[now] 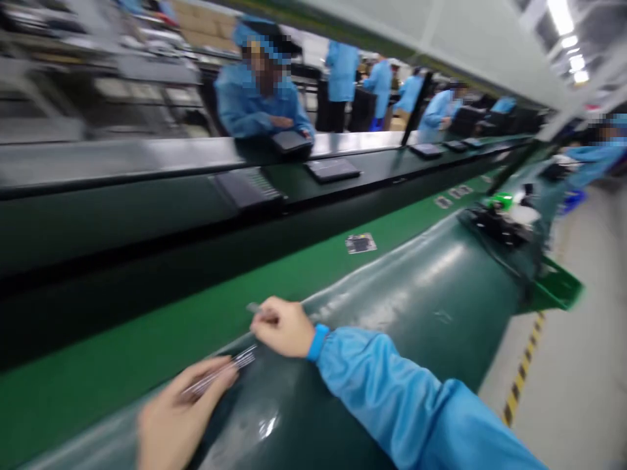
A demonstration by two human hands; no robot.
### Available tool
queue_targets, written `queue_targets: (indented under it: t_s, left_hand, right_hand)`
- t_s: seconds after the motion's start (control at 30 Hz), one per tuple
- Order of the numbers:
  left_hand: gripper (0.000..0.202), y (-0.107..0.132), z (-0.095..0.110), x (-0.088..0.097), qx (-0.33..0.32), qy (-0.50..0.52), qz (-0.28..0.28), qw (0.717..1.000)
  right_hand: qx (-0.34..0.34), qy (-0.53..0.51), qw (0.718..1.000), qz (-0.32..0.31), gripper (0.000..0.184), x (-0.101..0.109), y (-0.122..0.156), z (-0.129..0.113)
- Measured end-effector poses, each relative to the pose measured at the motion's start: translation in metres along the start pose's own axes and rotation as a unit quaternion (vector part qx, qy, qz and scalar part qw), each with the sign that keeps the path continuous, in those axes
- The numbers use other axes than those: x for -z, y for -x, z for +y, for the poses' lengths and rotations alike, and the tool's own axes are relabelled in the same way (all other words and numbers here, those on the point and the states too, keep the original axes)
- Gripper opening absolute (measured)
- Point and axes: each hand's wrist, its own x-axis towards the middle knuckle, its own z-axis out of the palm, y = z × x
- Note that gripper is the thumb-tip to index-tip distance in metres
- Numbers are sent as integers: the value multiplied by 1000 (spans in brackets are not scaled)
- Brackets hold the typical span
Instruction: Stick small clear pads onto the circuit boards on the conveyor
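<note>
In the head view, our left grip (183,405) pinches a slim shiny strip (245,356) over the tabletop (392,297), its long axis slanting up and rightward, free end just below our right grip (285,328). There, finger and thumb pinch a small grey piece (253,307), seen against the green belt (147,346).

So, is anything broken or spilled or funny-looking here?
Nothing stands out. The nearest circuit board lies on the green strip, with no spill showing around it. The left hand holds a shiny piece, the right hand a small grey piece; both are too blurred to check for damage.
</note>
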Motion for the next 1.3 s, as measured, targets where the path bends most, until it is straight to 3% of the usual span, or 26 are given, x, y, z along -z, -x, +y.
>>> queue_targets:
  t_s: [0.07,0.13,0.4,1.3]
  left_hand:
    - [29,15,-1,19,29,44,-22,998]
    - [21,22,3,23,33,81,-31,996]
    - [13,28,3,9,59,211,-44,975]
    - [26,41,-6,-8,112,289,-52,949]
  right_hand:
    - [7,-16,1000,-9,10,3,5,-2]
    - [26,-26,999,-27,10,6,7,-1]
    - [33,24,999,-31,13,13,13,1]
    - [22,101,994,-31,27,29,19,17]
